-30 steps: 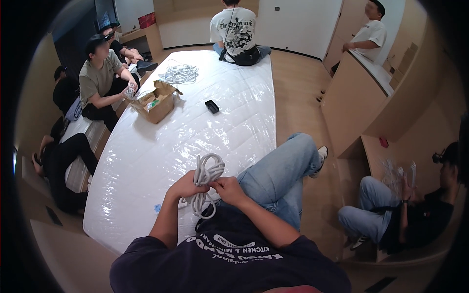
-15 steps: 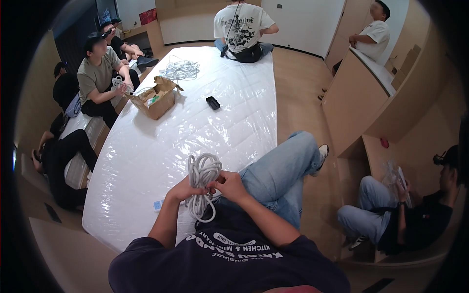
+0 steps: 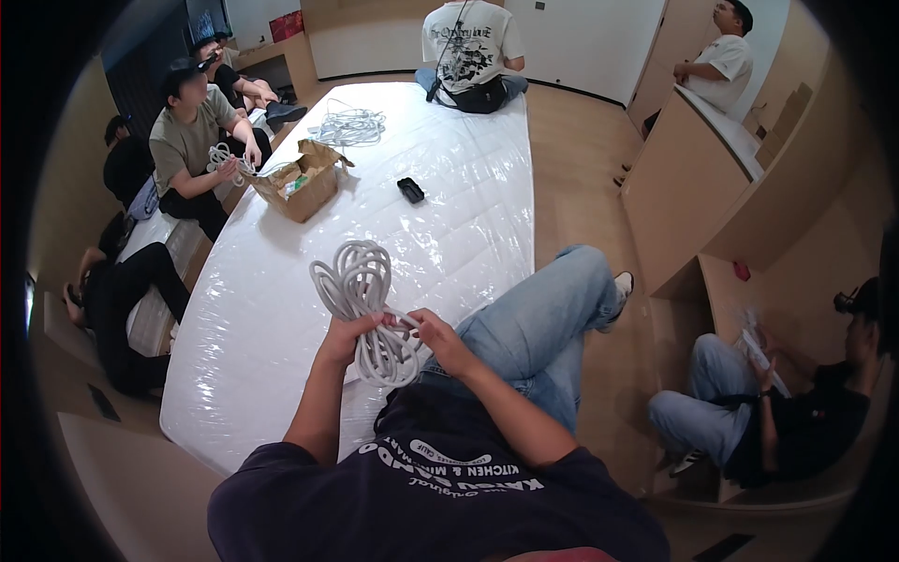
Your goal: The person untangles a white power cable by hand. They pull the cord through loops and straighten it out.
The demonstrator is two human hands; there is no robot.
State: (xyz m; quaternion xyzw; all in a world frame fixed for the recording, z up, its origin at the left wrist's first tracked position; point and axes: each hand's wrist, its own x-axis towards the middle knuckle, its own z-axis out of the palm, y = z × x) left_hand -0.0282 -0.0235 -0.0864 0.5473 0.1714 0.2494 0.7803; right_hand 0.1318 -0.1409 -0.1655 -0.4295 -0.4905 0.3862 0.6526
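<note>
At centre frame, our left hand (image 3: 351,335) grips a coiled white cable (image 3: 361,304). Our right hand (image 3: 440,337) pinches its strand, fingers closed, above the plastic-wrapped mattress (image 3: 468,215).

An open brown cardboard box (image 3: 302,181) stood on the far left part of the plastic-wrapped white mattress (image 3: 468,225), near its left edge, its flaps folded outward and something green and white showing inside. A small flat black rectangular device (image 3: 410,189), perhaps a remote or phone, lay on the mattress to the right of the box, well apart from it; whether it had a screen could not be told. At the far left, a small red box (image 3: 287,24) sat on a wooden desk (image 3: 272,56) by the wall. A dark screen (image 3: 202,21) hung on the wall beside it.
</note>
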